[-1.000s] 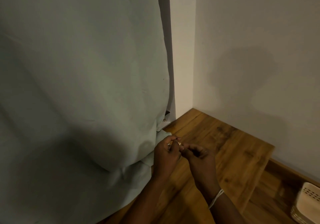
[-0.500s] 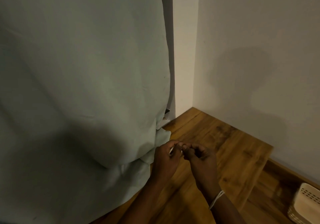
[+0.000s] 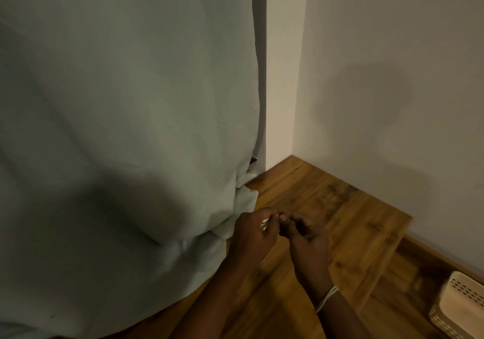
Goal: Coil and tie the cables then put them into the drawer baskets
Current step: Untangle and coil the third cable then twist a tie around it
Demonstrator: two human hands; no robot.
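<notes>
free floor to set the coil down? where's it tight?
Free: bare wood floor between the hands and the right wall, and the strip toward the basket. Tight: left hand and right hand meet beside the curtain, whose hem drapes over the floor there.

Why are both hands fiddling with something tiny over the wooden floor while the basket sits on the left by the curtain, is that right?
Not quite. The head view shows the basket at the lower right by the wall, not left by the curtain. The left hand and right hand do meet over the wooden floor, working something tiny.
</notes>
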